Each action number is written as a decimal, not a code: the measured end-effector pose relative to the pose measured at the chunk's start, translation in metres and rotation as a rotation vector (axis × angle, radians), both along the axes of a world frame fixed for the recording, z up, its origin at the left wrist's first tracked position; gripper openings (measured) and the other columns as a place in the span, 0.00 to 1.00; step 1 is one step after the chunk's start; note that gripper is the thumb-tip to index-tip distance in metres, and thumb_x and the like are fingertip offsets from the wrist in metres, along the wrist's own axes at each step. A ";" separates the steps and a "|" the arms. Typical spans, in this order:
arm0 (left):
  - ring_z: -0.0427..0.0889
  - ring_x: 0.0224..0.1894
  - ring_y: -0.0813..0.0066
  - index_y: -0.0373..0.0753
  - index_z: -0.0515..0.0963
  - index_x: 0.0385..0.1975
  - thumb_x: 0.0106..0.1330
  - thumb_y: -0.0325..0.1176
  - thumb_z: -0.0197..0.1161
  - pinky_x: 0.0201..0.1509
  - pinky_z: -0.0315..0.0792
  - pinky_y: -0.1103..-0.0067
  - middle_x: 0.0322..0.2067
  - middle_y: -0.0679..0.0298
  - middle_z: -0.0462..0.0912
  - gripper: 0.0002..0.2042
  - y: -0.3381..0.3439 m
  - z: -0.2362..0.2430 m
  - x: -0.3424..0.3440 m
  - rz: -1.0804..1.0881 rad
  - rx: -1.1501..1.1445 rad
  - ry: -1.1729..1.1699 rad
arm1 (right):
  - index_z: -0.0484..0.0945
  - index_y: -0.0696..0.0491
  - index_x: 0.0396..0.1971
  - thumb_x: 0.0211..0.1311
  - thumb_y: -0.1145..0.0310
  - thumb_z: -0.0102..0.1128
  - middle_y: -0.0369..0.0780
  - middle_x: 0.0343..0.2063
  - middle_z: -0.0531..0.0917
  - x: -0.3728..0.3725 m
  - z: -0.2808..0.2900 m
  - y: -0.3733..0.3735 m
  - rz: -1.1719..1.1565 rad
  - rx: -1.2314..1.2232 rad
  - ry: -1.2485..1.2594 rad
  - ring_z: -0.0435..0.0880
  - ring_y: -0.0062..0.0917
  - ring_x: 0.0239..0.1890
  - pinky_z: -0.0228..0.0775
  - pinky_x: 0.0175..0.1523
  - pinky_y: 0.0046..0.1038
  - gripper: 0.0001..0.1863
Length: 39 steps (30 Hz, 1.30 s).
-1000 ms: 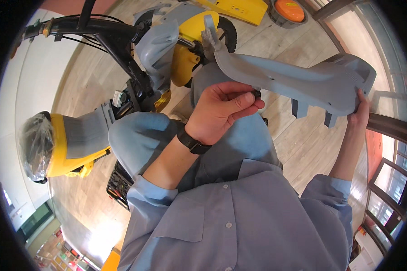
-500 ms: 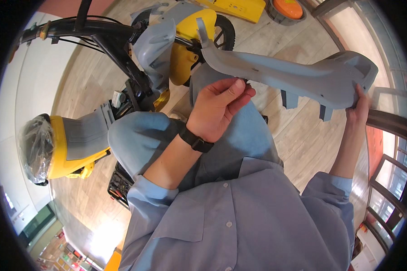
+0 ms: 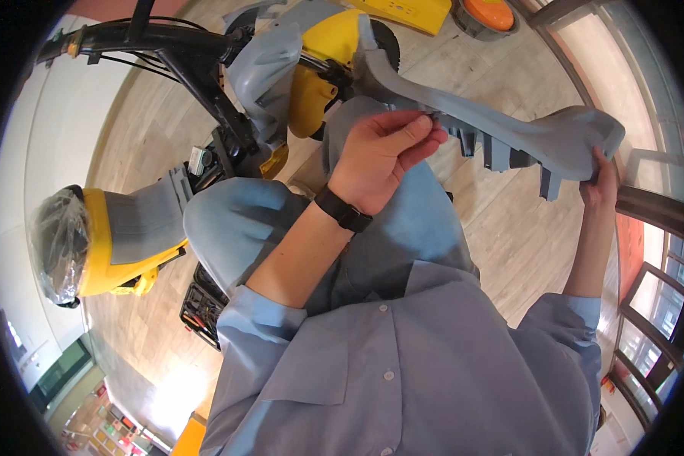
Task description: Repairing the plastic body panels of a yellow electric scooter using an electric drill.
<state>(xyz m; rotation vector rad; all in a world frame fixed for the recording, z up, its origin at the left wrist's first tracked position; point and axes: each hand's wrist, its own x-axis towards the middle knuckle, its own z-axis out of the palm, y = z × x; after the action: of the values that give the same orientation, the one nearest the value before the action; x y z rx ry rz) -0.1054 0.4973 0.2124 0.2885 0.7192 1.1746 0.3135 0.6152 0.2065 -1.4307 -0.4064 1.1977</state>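
A long curved grey plastic panel (image 3: 475, 112) is held up in front of me on the right, with tabs showing along its lower edge. My right hand (image 3: 603, 185) grips its wide far-right end. My left hand (image 3: 387, 156), a black watch (image 3: 343, 210) on its wrist, has thumb and fingers pinched together beside the panel's lower edge. Whatever lies between those fingertips is too small or hidden to make out. Behind the panel's narrow end stands a partly stripped scooter with a black frame (image 3: 197, 91), a grey leg shield (image 3: 262, 80) and a yellow cover (image 3: 310, 102).
Left of my knees is a yellow and grey seat section (image 3: 140, 228), its end wrapped in clear plastic (image 3: 59, 243). An open toolbox (image 3: 203, 305) lies by my left thigh. On the floor ahead are a yellow panel (image 3: 406, 14) and a dark tub (image 3: 475, 30) holding an orange piece.
The grey panel has tilted, so more of the tabs on its underside show. My left hand has shifted slightly right and up, still pinched; my right hand keeps its hold.
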 end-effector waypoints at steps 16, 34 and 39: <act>0.81 0.37 0.73 0.33 0.74 0.39 0.61 0.21 0.58 0.45 0.76 0.78 0.34 0.62 0.79 0.08 -0.080 -0.017 -0.041 -0.058 -0.014 -0.076 | 0.74 0.60 0.47 0.67 0.63 0.49 0.46 0.47 0.79 0.153 -0.308 -0.047 -0.588 -0.185 0.296 0.78 0.36 0.50 0.71 0.57 0.38 0.17; 0.78 0.33 0.80 0.34 0.79 0.35 0.56 0.22 0.59 0.38 0.73 0.84 0.31 0.65 0.81 0.08 -0.153 -0.085 -0.162 0.231 -0.190 0.920 | 0.75 0.52 0.44 0.66 0.48 0.48 0.35 0.35 0.82 0.113 -0.348 -0.088 -0.355 -0.309 0.280 0.80 0.22 0.36 0.76 0.38 0.22 0.22; 0.82 0.31 0.67 0.37 0.81 0.29 0.50 0.26 0.62 0.38 0.75 0.75 0.26 0.60 0.83 0.07 -0.147 -0.091 -0.151 0.060 -0.072 1.355 | 0.77 0.50 0.41 0.63 0.40 0.46 0.34 0.31 0.82 0.037 -0.312 -0.093 -0.402 -0.503 0.148 0.81 0.20 0.31 0.76 0.35 0.21 0.27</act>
<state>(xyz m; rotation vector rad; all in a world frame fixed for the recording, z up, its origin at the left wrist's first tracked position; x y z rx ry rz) -0.2561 0.3499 0.1214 1.0414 1.9368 0.8879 0.3504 0.5226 -0.1059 -1.7304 0.3001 1.1022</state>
